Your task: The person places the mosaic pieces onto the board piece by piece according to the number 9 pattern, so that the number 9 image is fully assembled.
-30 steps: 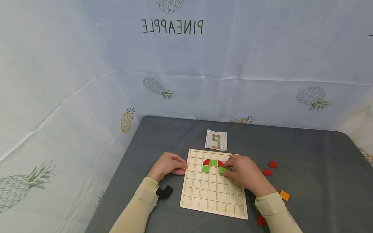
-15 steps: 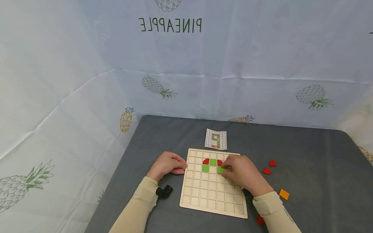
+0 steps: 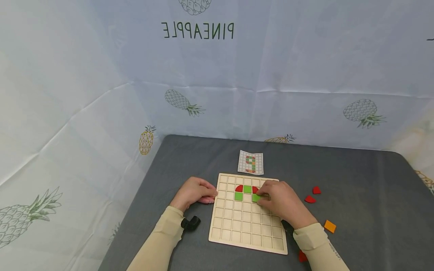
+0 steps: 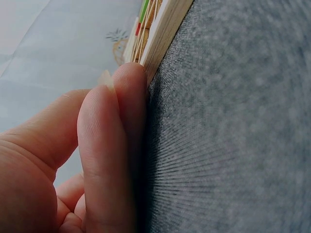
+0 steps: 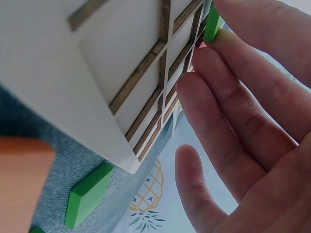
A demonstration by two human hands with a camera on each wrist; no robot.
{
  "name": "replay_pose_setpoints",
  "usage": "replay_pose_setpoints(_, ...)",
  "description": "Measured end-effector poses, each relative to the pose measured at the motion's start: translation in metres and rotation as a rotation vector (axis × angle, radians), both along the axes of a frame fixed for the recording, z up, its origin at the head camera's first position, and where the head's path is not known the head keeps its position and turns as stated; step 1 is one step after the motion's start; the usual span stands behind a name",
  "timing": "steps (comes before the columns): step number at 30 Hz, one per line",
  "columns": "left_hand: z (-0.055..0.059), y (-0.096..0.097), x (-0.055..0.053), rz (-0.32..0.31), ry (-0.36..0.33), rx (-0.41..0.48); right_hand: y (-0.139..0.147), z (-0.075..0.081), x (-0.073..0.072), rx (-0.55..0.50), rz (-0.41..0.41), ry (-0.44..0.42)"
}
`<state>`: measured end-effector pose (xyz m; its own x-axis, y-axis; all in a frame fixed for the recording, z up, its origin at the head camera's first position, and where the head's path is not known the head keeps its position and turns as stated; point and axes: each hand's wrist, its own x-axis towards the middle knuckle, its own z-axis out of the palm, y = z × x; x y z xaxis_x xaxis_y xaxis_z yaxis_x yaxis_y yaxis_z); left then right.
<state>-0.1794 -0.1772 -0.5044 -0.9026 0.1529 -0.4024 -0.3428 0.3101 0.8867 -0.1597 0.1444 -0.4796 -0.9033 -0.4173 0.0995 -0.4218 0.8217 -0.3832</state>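
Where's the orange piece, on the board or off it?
Off. The head view shows the orange piece lying on the dark gray table, right of the wooden board, apart from it.

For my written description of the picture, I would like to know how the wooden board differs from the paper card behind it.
The wooden board is larger than the paper card. The wooden board carries separate red pieces and green pieces, while the paper card shows a flat pattern that includes orange too. The left hand is at the wooden board's edge; neither hand touches the paper card. Both show a grid.
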Motion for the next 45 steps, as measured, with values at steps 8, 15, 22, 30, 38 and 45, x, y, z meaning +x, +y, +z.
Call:
replay_pose_setpoints(8,-0.0008,0.0007,-0.0004,0.004,-0.004,0.002,0.0008,-0.0017,0.0001,0.004,-0.001,0.013)
replay_pose_setpoints(15,-0.0002,0.0008,0.0002,0.002,-0.002,0.003,0.0013,-0.003,-0.0009,0.009,-0.006,0.009)
replay_pose_setpoints(22,-0.0005,0.0019,0.0003,-0.002,0.001,-0.003,0.0011,-0.0017,-0.0006,0.002,-0.006,0.002)
replay_pose_setpoints(30,0.0004,0.0036,0.0011,-0.001,0.014,0.0,0.0031,0.0013,0.0,-0.007,-0.011,-0.02)
replay_pose_setpoints(38,-0.0008,0.0035,0.0008,-0.004,0.007,-0.002,0.0037,-0.0006,-0.0001,0.002,-0.016,-0.015)
replay_pose_setpoints(45,0.0002,0.0,0.0008,0.007,0.015,-0.011,0.0089,0.0054,-0.0034,-0.004,-0.015,-0.033)
